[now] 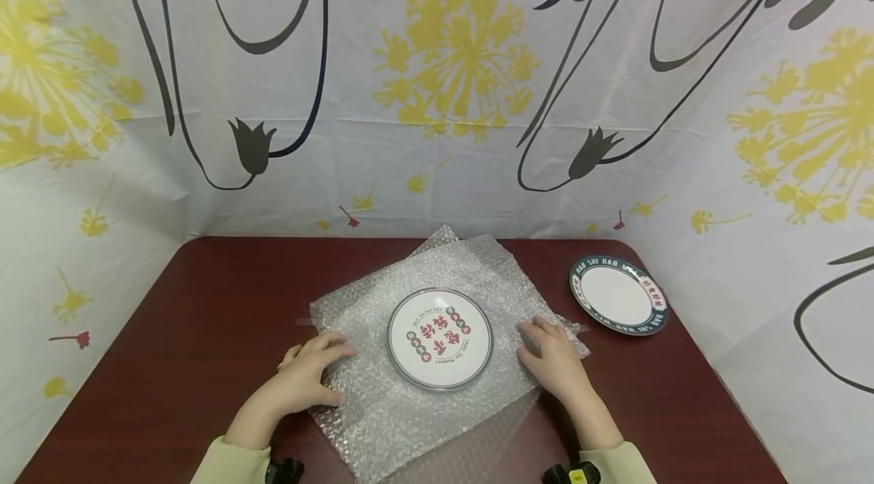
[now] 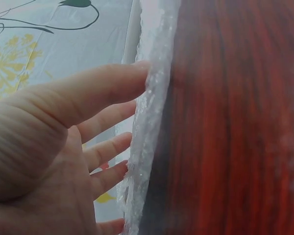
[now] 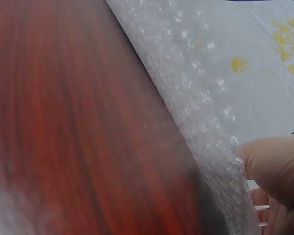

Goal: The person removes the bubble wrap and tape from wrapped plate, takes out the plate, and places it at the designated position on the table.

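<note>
A round white plate point(image 1: 440, 338) with red characters and a dark rim rests at the middle of a bubble wrap sheet point(image 1: 369, 416) in the head view. My left hand point(image 1: 307, 376) is at the sheet's left edge, fingers spread and thumb apart. The left wrist view shows its thumb point(image 2: 108, 88) and fairly straight fingers reaching the wrap's edge. At the right edge, my right hand point(image 1: 554, 363) rests on the wrap with fingers slightly bent and a gap beside the thumb. In the right wrist view, the wrap partly hides that hand's fingertips.
A second plate point(image 1: 620, 296), white with a dark green lettered rim, lies at the back right of the dark red table point(image 1: 171, 363). More bubble wrap point(image 1: 471, 446) shows beneath the top layer. Patterned cloth point(image 1: 437, 188) hangs behind and along both sides.
</note>
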`<state>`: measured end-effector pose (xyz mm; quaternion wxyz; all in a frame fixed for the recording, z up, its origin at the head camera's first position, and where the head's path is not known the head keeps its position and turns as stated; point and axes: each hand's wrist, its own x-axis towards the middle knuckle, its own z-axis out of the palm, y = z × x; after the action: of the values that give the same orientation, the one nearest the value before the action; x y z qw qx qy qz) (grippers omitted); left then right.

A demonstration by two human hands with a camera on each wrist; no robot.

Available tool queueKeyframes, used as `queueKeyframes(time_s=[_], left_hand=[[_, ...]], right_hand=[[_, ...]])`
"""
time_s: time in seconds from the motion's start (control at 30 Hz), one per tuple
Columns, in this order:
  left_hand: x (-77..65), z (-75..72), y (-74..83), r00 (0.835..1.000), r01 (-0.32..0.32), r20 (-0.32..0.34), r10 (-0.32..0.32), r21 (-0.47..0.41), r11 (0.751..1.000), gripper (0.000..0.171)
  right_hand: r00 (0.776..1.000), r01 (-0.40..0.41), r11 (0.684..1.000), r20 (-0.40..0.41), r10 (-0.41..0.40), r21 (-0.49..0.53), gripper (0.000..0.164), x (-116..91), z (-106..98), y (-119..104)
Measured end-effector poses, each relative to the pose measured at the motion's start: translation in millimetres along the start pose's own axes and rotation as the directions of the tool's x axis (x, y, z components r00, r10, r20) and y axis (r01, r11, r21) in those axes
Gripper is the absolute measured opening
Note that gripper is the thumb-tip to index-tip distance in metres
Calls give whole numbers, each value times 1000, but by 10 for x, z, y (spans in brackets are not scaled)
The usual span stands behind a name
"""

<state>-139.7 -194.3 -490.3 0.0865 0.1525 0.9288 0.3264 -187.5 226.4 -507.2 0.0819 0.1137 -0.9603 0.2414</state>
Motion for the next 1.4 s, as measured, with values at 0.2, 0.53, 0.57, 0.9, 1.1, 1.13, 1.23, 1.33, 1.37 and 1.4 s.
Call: queueKeyframes(time_s=[0.2,0.53,0.57,0.9,1.1,1.13,1.23,1.33,1.37,1.4], left_hand=[[-8,2,3,1000,8,4,-8,-21,1000,66],[2,7,-10,1000,-2,5,2,-9,1000,66],[2,7,-11,1000,-2,6,2,-9,1000,66],[2,3,-20,1000,-6,13,6,-19,1000,66],[5,1,-15,1000,-6,17,7,-22,1000,66],[5,1,-15,1000,-6,17,6,-23,1000,66],[6,0,-16,1000,-6,19,6,-24,1000,66],[9,0,-19,1000,-7,21,8,-25,1000,66],[8,-1,-20,1000,-7,22,8,-26,1000,66],[7,-2,-21,1000,-7,23,8,-27,1000,66]], right_hand=[[998,40,998,-40,-39,39,35,-1,-3,-65],[999,19,986,-30,-14,168,38,-39,-10,-265],[1000,8,983,-20,-4,185,38,-43,-13,-290],[989,-149,885,69,132,441,41,-71,-14,-500],[979,-201,808,98,176,554,39,-72,86,-529],[979,-206,812,102,179,546,39,-73,106,-529],[975,-222,822,109,193,525,36,-78,147,-532],[972,-234,822,106,210,519,32,-76,178,-528],[971,-238,821,106,215,519,31,-73,186,-529],[970,-244,818,107,220,520,30,-70,196,-525]])
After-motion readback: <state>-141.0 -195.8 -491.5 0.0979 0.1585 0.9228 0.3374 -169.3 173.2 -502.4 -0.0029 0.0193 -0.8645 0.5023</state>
